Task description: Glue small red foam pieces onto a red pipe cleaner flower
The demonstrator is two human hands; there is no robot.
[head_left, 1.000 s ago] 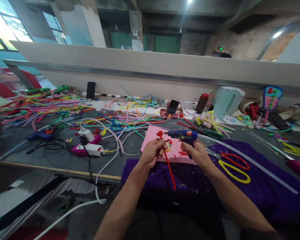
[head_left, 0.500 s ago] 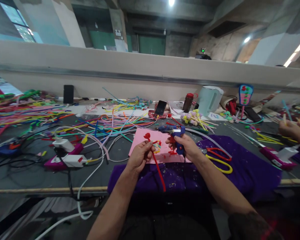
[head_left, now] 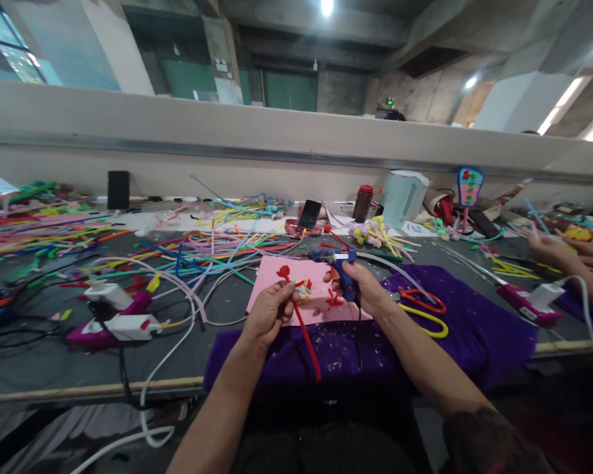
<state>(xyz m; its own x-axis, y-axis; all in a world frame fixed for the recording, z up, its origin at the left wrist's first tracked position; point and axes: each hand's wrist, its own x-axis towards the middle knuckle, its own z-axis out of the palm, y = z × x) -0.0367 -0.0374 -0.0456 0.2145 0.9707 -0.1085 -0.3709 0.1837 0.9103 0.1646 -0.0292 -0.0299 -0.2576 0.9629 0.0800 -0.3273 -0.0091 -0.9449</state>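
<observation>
Between the closed fingers of my left hand is a red pipe-cleaner flower, its bloom above the fingers and its fuzzy stem hanging down over the purple cloth. My right hand is wrapped round the grip of a blue glue gun. The gun's nozzle points left, a little above and to the right of the red bloom. Below both hands lies a pink sheet with small red pieces and a few pastel bits on it.
Scissors with red and yellow handles lie on the purple cloth at right. Loose pipe cleaners spread behind and left. A power strip with cables is at left. A kettle stands behind. Another person's hands are at far right.
The whole view has shifted slightly, so most things sit further left. Both my hands keep their holds, and the glue gun stays close to the red flower.
</observation>
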